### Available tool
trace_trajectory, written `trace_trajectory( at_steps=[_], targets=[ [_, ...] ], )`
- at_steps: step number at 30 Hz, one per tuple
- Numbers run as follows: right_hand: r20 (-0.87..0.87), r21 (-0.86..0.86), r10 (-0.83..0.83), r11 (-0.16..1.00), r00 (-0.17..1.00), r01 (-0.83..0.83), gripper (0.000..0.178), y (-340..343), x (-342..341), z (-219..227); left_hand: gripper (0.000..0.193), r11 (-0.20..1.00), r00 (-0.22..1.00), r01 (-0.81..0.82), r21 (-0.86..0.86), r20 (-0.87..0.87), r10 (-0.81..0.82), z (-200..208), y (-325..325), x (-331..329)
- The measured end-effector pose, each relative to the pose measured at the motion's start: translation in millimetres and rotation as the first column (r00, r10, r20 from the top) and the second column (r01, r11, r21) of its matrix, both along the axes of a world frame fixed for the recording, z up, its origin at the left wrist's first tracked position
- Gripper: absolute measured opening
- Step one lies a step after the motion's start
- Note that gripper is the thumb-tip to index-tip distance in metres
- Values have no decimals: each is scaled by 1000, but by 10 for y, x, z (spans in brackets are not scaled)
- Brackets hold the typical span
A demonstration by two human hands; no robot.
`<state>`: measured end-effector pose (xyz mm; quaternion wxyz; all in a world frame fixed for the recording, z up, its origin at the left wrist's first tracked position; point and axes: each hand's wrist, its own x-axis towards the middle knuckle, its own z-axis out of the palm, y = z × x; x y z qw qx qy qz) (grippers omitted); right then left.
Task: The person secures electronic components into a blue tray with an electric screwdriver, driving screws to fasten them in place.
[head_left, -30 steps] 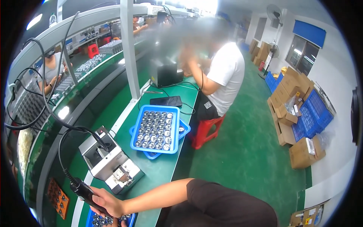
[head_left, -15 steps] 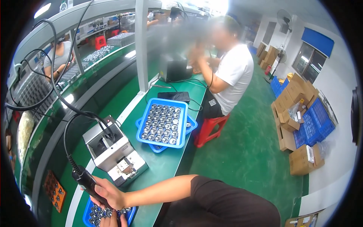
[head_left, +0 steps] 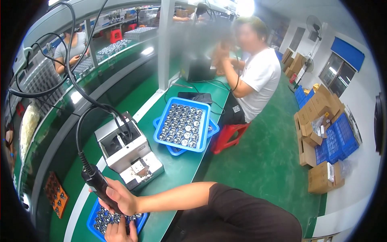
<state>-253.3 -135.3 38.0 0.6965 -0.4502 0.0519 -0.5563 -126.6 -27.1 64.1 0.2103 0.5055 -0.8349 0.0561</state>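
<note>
My right hand (head_left: 124, 198) is wrapped round a black electric screwdriver (head_left: 100, 186), held tilted with its cable rising from the upper end. Its lower end points into a blue tray (head_left: 92, 228) of small shiny metal parts (head_left: 105, 218) at the lower left; the tip is hidden. My left hand (head_left: 117, 232) comes in from the lower edge, fingers bent over the parts close below the screwdriver. What its fingers grip is hidden. Just beyond my right hand stands a silver-grey bench device (head_left: 129, 151), probably a screw feeder.
Two stacked blue trays (head_left: 205, 133) stand farther along the green bench, the upper one filled with round metal parts (head_left: 181, 125). Behind them lies a dark flat phone-like object (head_left: 195, 97). A co-worker in white (head_left: 262, 76) sits beyond. An orange rack (head_left: 56, 195) is at far left.
The whole view has swung slightly, so the bench and trays appear farther right. Both hands stay at the lower blue tray, and the right one keeps its grip on the electric screwdriver.
</note>
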Motion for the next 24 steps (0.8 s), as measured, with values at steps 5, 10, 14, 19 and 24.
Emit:
trace_trajectory(
  at_steps=[5, 10, 14, 19, 24],
  targets=[
    [-12, 15, -12, 1000, 1000, 12, 81, 17, -20, 38, 20, 1000, 1000, 1, -7, 2, -1, -34, -6, 20],
    [-8, 2, -24, 1000, 1000, 24, 80, 0, -8, 5, 21, 1000, 1000, 6, 4, -25, -6, -66, -10, 35],
    [-9, -1, -23, 1000, 1000, 23, 78, 14, -9, 9, 22, 1000, 1000, -4, -6, 1, 4, -54, -2, 28],
    [9, -5, -23, 1000, 1000, 23, 76, 30, 18, -16, 23, 1000, 999, -26, 3, 26, 26, -37, 10, 18],
    [-15, 10, -33, 999, 999, 34, 76, 24, 8, 16, 25, 999, 998, -33, -12, 50, 34, -20, 16, 24]
  ],
)
